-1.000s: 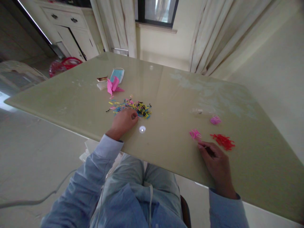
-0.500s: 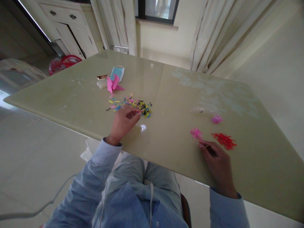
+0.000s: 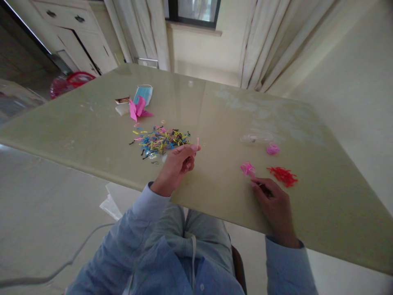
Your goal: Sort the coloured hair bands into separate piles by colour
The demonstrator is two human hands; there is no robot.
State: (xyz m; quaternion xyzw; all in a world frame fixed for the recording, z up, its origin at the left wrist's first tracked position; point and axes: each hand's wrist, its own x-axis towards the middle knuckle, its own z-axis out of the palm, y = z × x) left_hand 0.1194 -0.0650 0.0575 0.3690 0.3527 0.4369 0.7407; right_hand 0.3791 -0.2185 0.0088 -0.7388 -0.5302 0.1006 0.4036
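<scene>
Pale curtains (image 3: 270,41) hang beyond a greenish table (image 3: 215,188). On its near side, a pink band (image 3: 197,141) is pinched between the thumb and forefinger of the left hand (image 3: 175,166), standing up from the fingertips, just beside the right end of the mixed heap (image 3: 161,141). Well to the right, the right hand (image 3: 274,200) has its fingertips closed together at the near edge of the pink pile (image 3: 247,169); whether they grasp anything, I cannot tell. Farther right lies the red pile (image 3: 282,176), and beyond, a pink bundle (image 3: 273,148) near a clear tube (image 3: 254,138). Red and pink already lie apart by colour, but the heap is large, with pink bits among yellow, blue and black, so much seems left. Far left sit pink paper (image 3: 139,110) and a mask (image 3: 145,95).
</scene>
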